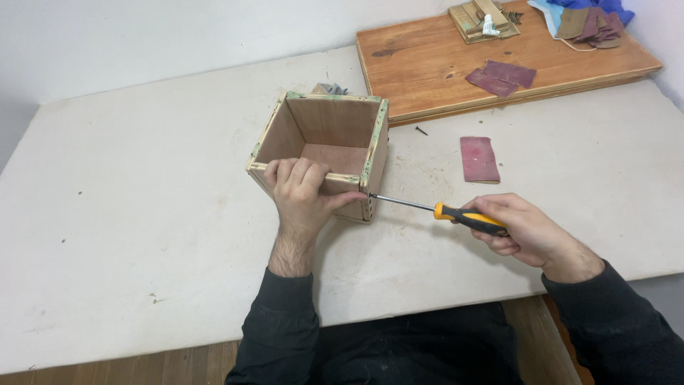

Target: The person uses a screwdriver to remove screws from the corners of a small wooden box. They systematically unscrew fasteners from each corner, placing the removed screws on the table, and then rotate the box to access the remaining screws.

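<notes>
The open box point(324, 146) is bare matt plywood with rough, green-smeared edges. The screwdriver point(442, 212) has a thin shiny metal shaft and a glossy orange-and-black plastic handle. The tabletop point(142, 185) is matt, scuffed white board; the plank point(499, 60) is smooth varnished wood

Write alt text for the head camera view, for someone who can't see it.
A person's left hand grips the near wall of an open plywood box on a white table, while the right hand holds an orange-handled screwdriver with its tip at the box's near right corner. A reddish sandpaper sheet lies to the right, and a wooden board with scraps sits behind.
</notes>
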